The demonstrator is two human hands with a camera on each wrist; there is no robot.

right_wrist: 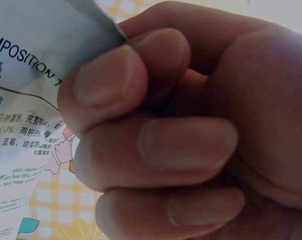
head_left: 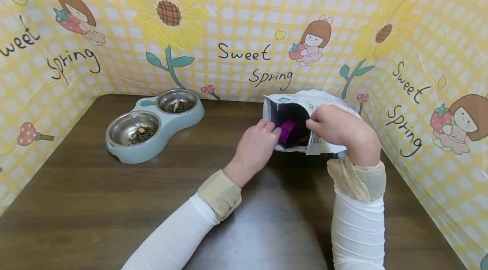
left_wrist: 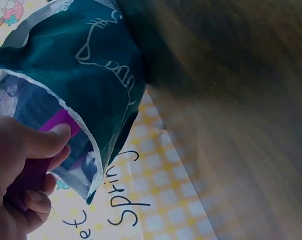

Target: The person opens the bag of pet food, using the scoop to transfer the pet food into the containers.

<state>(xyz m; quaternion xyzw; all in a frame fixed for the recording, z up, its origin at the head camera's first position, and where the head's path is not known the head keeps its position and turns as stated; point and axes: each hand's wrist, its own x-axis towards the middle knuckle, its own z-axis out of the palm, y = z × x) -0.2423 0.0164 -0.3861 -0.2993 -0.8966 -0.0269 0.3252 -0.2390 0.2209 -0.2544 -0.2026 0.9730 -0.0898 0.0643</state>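
Observation:
A pet food bag (head_left: 293, 98) lies on its side with its mouth toward me; the left wrist view shows its dark teal face (left_wrist: 103, 47) with a white line drawing. My left hand (head_left: 254, 150) grips the handle of a purple scoop (head_left: 288, 131) at the bag's mouth. The scoop's front part is inside the bag, and its tip is hidden. With thumb and forefinger, my right hand (head_left: 345, 128) pinches the edge of the bag's opening. Printed text on the bag's white panel (right_wrist: 26, 90) shows in the right wrist view.
At the left stands a light blue double pet feeder (head_left: 169, 131) with two steel bowls. Brown kibble (head_left: 142, 135) lies in the near bowl, and more kibble (head_left: 184, 107) in the far one. A yellow checked cloth (head_left: 236, 20) walls the brown table (head_left: 171, 193) at the back and sides.

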